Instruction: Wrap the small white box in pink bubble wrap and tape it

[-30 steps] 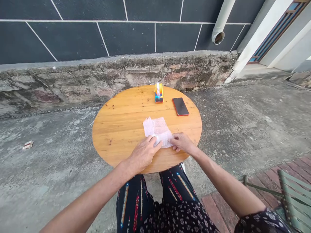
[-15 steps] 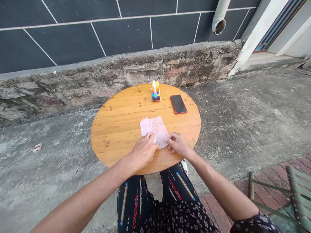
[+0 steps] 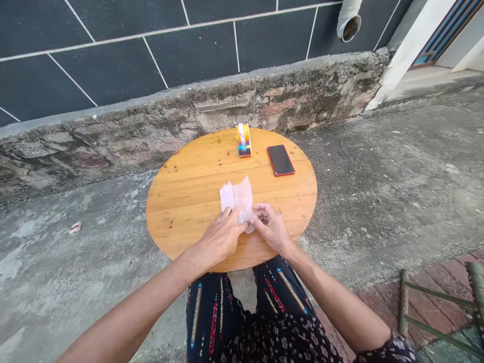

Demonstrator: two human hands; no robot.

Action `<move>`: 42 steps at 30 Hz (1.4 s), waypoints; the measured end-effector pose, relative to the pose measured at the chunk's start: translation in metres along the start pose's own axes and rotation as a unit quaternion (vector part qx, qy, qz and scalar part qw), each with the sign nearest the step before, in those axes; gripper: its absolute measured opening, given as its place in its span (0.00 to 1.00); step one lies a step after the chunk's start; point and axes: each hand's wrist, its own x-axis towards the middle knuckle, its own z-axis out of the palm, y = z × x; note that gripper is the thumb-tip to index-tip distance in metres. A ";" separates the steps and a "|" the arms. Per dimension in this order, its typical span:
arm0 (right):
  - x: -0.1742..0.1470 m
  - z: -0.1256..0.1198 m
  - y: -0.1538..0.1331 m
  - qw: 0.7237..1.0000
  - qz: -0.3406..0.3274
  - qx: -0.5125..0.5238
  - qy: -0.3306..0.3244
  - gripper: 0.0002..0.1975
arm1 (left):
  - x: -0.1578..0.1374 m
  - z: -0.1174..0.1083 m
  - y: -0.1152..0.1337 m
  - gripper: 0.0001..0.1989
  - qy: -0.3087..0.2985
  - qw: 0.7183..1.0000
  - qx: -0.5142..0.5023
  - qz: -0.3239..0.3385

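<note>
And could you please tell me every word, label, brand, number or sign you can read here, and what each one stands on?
There is no text that I can read.
Tape dispenser: any marking is too small to make out.
Phone: dark screen, no readable text.
Pale, thin sheet under the hands: no lettering visible.
Scrap on the ground: a reddish mark, too small to read.

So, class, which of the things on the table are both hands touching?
The thin, pale sheet: the left hand and right hand both touch its near end. The phone and tape dispenser sit farther back, untouched.
</note>
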 end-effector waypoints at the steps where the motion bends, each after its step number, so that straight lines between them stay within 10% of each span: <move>1: 0.000 0.001 0.000 1.000 0.005 0.018 -0.002 0.17 | -0.001 -0.001 0.000 0.20 0.004 1.000 -0.004 -0.001; 18: 0.002 0.022 -0.011 0.997 -0.029 -0.075 0.017 0.14 | -0.017 0.031 -0.019 0.11 0.182 0.966 -0.183 -0.010; 28: -0.005 0.037 -0.014 0.922 -0.176 -0.344 0.008 0.19 | -0.027 0.043 -0.020 0.09 0.230 0.941 -0.244 -0.034; 42: -0.008 0.042 -0.011 0.884 -0.205 -0.420 -0.017 0.26 | -0.027 0.042 -0.019 0.22 0.250 0.918 -0.303 -0.052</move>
